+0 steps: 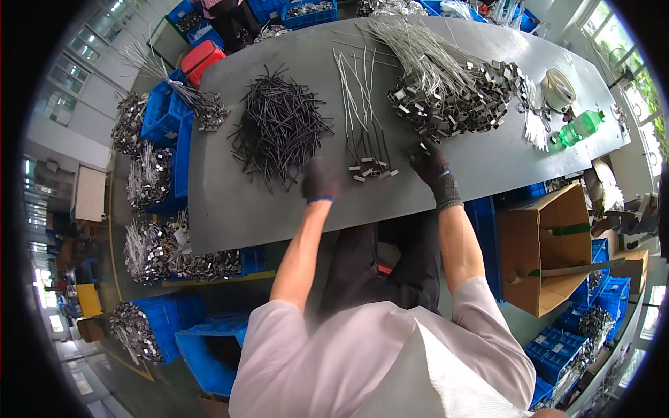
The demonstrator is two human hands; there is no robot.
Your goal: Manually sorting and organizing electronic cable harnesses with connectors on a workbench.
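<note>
My left hand (319, 180), in a dark glove with a blue cuff edge, is smeared by motion at the lower right edge of a heap of short black tubes (279, 125); its fingers cannot be made out. My right hand (430, 164), gloved in dark knit, has its fingers curled below a large pile of silvery wires with metal end blocks (453, 97). A small pale bit shows at its fingertips, too small to name. Between my hands lies a small row of wires (362, 104) with black tubes over their lower parts and metal blocks (371, 169) at their near ends.
On the grey table (230, 216), a green plastic bottle (582, 128), a roll of pale tape (557, 89) and white strips (535, 115) lie at the right. Blue crates (167, 111) with wire bundles line the left. An open cardboard box (543, 244) stands at the right, below the table edge.
</note>
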